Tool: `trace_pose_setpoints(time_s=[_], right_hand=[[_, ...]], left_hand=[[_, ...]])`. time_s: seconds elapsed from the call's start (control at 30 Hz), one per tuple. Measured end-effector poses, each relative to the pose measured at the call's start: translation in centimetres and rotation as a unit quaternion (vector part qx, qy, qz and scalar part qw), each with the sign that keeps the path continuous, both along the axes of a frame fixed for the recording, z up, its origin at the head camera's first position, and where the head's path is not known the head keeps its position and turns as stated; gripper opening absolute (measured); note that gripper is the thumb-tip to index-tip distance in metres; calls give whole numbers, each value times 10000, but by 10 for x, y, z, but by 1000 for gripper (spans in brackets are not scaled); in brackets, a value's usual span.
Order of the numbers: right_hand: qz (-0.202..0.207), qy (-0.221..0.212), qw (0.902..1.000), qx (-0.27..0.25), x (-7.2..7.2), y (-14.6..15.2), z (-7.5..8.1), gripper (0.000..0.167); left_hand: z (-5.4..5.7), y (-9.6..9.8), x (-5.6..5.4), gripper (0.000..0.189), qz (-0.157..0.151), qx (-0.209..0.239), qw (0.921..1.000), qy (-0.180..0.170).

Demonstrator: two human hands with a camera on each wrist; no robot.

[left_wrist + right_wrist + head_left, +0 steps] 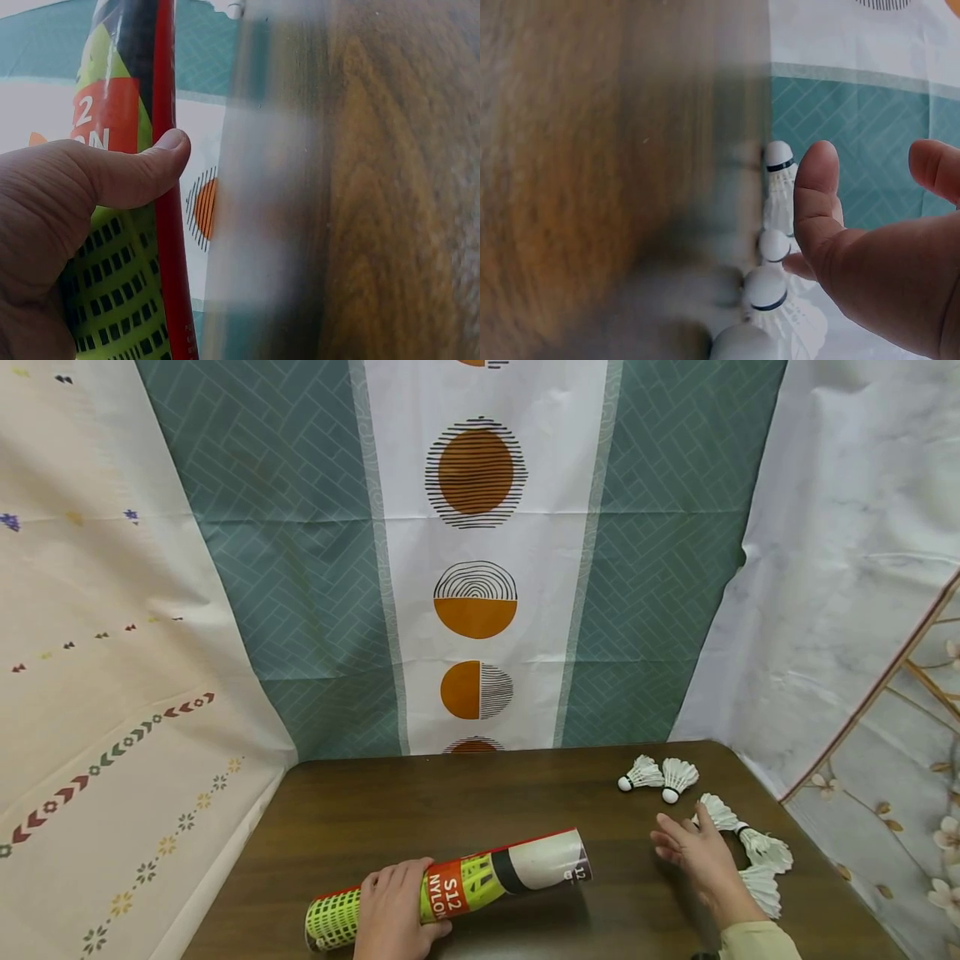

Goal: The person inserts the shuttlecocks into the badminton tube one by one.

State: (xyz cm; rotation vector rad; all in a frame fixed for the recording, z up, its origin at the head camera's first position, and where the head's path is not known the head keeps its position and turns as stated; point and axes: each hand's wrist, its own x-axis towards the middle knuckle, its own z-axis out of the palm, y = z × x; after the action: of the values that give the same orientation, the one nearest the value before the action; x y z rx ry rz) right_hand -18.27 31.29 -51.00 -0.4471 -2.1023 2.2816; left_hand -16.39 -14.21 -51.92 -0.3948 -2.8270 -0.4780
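My left hand (396,910) grips a printed shuttlecock tube (538,863) around its lower half. The tube lies slanted over the table, its white end up and to the right. In the left wrist view the thumb (142,176) presses along the tube's red stripe (177,270). My right hand (701,860) hovers over the right side of the table, fingers loosely spread and holding nothing. Close beside it are white shuttlecocks, one (717,812) just past the fingers, another (765,850) to their right and a third (761,890) by the wrist.
Two more shuttlecocks, one on its side (642,774) and one with its cork toward me (678,778), lie near the back right edge of the brown table (450,802). A patterned cloth (480,610) hangs behind the table, with pale cloths on both sides.
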Motion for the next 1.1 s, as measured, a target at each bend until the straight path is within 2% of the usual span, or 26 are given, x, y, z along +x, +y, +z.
trace_pose_setpoints(time_s=[0.47,0.97,1.1], right_hand=[[-143,-107,9998,42,-4,9,-7,103],[-111,-152,9997,129,-8,14,-7,106],[-29,-89,9997,235,-13,14,-7,106]], left_hand=[[2,1,0,90,-14,8,9999,-114],[2,2,1,90,16,-2,9999,-99],[2,2,0,90,-6,-29,10000,-77]])
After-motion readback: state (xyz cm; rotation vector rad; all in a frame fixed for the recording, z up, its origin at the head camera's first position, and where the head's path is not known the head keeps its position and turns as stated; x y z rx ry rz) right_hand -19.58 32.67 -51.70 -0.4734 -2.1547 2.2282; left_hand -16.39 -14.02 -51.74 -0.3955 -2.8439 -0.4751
